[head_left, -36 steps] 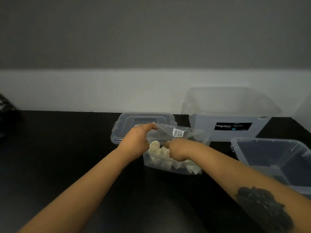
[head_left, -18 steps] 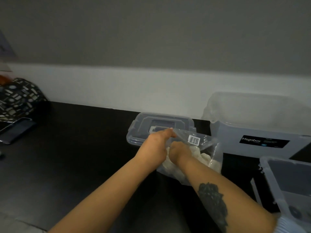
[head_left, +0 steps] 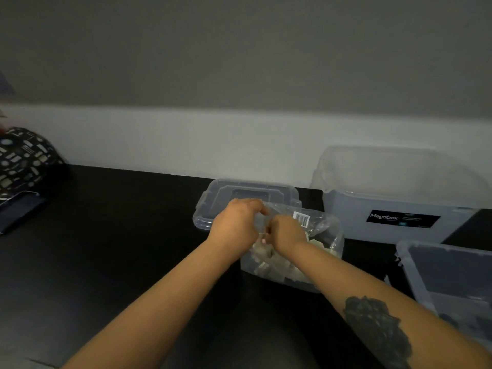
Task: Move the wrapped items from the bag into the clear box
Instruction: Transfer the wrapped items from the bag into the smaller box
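Note:
A small clear box (head_left: 249, 269) stands on the black table, holding several pale wrapped items (head_left: 267, 265). A crumpled clear plastic bag (head_left: 319, 227) with a barcode label lies over the box's top, with more wrapped items showing through it. My left hand (head_left: 235, 225) pinches the bag's left edge. My right hand (head_left: 287, 233) is closed on the bag just beside it, knuckles almost touching; its fingertips are hidden in the plastic.
The box's clear lid (head_left: 229, 190) lies flat just behind my hands. A large grey Megabox bin (head_left: 386, 201) stands at the back right, another clear bin (head_left: 415, 278) at the right edge. A patterned pouch (head_left: 24, 158) and a dark flat object (head_left: 18, 209) sit far left.
The view has swung left. My right hand moved from among the wrapped items up to the bag's edge next to my left hand, and the bag now drapes lower over the box.

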A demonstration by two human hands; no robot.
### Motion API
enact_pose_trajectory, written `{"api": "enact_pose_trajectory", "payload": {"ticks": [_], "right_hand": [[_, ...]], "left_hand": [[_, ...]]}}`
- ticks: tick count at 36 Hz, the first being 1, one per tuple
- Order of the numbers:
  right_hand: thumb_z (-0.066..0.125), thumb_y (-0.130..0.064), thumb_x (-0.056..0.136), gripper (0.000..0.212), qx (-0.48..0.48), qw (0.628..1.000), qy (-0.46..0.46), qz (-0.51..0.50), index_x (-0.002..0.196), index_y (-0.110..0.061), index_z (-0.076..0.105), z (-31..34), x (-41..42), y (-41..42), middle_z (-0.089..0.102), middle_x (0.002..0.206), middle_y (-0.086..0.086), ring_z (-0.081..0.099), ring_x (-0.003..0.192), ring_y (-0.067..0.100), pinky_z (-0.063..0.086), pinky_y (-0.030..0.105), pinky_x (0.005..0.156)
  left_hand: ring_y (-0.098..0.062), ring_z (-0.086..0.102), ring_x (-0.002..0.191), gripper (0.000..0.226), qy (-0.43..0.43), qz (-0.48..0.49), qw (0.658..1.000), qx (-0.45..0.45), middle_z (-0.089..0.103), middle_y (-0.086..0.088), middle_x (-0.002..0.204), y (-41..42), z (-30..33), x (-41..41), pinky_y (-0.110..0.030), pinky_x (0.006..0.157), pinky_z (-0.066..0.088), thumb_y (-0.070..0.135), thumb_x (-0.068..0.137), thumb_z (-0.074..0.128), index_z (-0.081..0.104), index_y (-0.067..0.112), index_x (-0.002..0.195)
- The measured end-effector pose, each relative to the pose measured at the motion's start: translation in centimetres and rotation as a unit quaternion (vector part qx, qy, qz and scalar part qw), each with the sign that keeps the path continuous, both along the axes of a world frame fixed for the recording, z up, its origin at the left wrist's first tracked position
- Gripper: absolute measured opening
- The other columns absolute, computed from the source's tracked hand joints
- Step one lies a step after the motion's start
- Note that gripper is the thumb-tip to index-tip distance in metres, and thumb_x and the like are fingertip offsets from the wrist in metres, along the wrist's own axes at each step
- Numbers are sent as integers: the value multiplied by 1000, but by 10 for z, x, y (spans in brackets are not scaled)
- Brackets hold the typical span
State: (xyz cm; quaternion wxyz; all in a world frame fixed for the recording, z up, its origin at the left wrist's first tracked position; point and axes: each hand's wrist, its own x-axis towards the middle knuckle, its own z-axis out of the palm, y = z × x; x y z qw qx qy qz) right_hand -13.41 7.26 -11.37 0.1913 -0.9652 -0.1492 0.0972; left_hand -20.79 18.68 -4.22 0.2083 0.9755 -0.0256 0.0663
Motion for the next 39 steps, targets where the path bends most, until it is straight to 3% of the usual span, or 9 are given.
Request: {"api": "enact_pose_trajectory", "payload": {"ticks": [6, 10, 13, 16, 19, 30, 36, 39], "right_hand": [[65, -18, 87, 5, 45, 999, 10, -4, 90, -15, 67, 24, -9, -18, 66, 87, 5, 65, 78, 22, 54, 34, 72], [65, -11, 85, 14, 76, 997, -18, 8, 98, -13, 70, 37, -20, -32, 69, 92, 6, 58, 70, 18, 53, 34, 74], [67, -10, 83, 17, 99, 995, -24, 2, 100, -13, 72, 43, -26, -37, 70, 92, 6, 57, 69, 16, 54, 35, 74], [67, -7, 81, 14, 123, 991, -37, -23, 90, -17, 72, 44, -31, -39, 65, 78, 0, 58, 68, 16, 55, 35, 68], [66, -5, 81, 24, 128, 990, -48, -43, 70, -24, 58, 40, -34, -41, 60, 68, -6, 59, 66, 15, 56, 37, 65], [82, -17, 70, 27, 153, 984, -17, -87, 60, -26, 59, 36, -36, -50, 69, 74, -2, 67, 66, 17, 59, 40, 67], [80, -23, 74, 23, 173, 979, -24, -109, 62, -23, 60, 44, -36, -59, 68, 63, -7, 62, 46, 14, 50, 26, 55], [77, -12, 78, 23, 218, 971, -17, -95, 65, -18, 58, 55, -38, -62, 62, 61, -6, 55, 38, -1, 44, 19, 45]], "left_hand": [[-13, 42, 122, 33, -24, -14, 999, 33, 55, 7, 124, 0, 0, 11, -33, 93, 47, 17, 87, 62, 58, 29, 118], [-15, 51, 114, 33, 21, -8, 999, 49, 55, 3, 124, -3, 0, 19, -34, 91, 49, 28, 89, 60, 56, 37, 120], [-18, 46, 119, 34, 63, -34, 988, 134, 54, -1, 126, -9, 2, 20, -33, 96, 42, 33, 92, 56, 53, 37, 126], [-21, 37, 122, 30, 66, -51, 969, 232, 51, 6, 132, -15, -1, 21, -34, 99, 33, 37, 91, 56, 57, 41, 121], [-23, 33, 122, 23, 55, -57, 959, 271, 44, 10, 138, -19, -6, 21, -35, 100, 30, 34, 89, 59, 64, 40, 111], [-22, 29, 125, 29, 24, -63, 956, 285, 40, 9, 141, -16, -14, 23, -39, 100, 25, 54, 83, 57, 69, 35, 101], [-19, 31, 123, 25, 9, -66, 969, 239, 46, 13, 134, -10, -8, 26, -36, 97, 24, 53, 83, 57, 67, 37, 98], [-18, 37, 118, 21, -12, -66, 982, 176, 55, 11, 121, -7, -3, 27, -35, 92, 27, 47, 89, 53, 61, 33, 102]]}}
